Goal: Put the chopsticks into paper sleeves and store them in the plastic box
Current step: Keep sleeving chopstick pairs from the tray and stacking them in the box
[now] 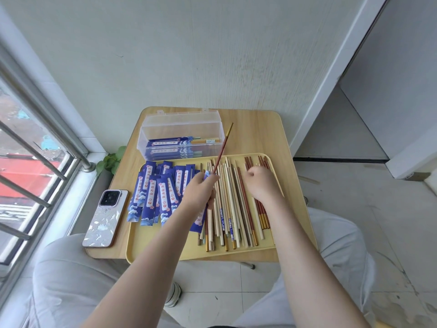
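1. The yellow tray [142,247] is the landmark; behind it stands the plastic box [181,136], already holding sleeved pairs.
2. Over the tray's middle, the left hand [201,185] pinches a paper sleeve [199,218] with one red chopstick [222,150] inside.
3. On the tray's right, the right hand [261,183], grip curled, should pick its matching red chopstick [246,202].

A small wooden table [257,136] bears a yellow tray [165,253], a clear plastic box [181,129] and seemingly a phone [105,220].
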